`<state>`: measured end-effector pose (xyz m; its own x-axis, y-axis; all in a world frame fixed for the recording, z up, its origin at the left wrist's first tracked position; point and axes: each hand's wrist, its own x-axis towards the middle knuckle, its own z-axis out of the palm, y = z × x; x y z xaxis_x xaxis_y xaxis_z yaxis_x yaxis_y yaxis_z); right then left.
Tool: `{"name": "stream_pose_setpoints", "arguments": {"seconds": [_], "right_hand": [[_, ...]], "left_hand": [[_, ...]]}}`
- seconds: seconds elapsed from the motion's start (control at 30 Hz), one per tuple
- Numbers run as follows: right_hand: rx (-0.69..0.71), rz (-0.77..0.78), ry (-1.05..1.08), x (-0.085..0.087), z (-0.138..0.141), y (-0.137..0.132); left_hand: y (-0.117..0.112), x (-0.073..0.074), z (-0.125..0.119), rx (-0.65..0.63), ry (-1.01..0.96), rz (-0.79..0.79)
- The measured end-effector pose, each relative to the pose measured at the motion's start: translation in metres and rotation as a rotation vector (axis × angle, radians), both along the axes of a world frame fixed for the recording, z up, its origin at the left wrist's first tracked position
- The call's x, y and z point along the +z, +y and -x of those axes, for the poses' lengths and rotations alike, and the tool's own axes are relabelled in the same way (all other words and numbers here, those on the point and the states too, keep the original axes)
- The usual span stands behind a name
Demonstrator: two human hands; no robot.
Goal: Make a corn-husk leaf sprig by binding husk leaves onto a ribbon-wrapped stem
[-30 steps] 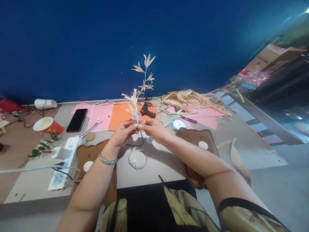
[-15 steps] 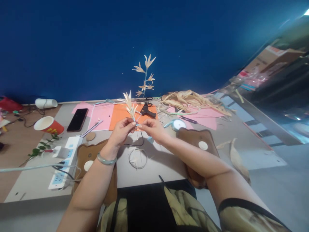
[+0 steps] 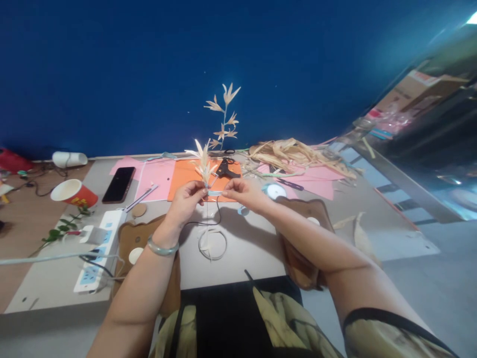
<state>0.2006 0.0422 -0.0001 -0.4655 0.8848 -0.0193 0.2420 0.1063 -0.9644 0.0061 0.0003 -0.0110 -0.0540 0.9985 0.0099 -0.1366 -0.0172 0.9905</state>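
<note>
Between thumb and fingers, my left hand pinches the base of a pale flower sprig that looks made of dried husk; its thin stem points down toward me. Just right of it, my right hand pinches a short length of light blue tape stretched out from the stem. Below the hands lies a coil of wire. Behind them a black glue gun rests on an orange sheet. Against the blue wall stands a taller branch of similar flowers.
Dried husks are heaped at the back right by a tape roll. To the left are a phone, a red paper cup and a white power strip. Brown bear-shaped pads lie under both forearms.
My right hand has moved to the right, away from my left, drawing out the blue tape between them. The flower sprig has turned a little in my left hand.
</note>
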Motion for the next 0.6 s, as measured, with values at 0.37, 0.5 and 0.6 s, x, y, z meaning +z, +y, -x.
{"name": "stream_pose_setpoints", "arguments": {"seconds": [0.37, 0.5, 0.6], "right_hand": [[0.089, 0.080, -0.308, 0.029, -0.083, 0.040], [-0.063, 0.121, -0.271, 0.052, -0.120, 0.049], [-0.306, -0.069, -0.231, 0.070, -0.139, 0.052]], "left_hand": [[0.002, 0.001, 0.001, 0.046, -0.025, 0.034], [0.004, 0.001, 0.006, 0.118, -0.010, 0.006], [0.006, -0.001, 0.009, 0.142, 0.004, -0.036]]}}
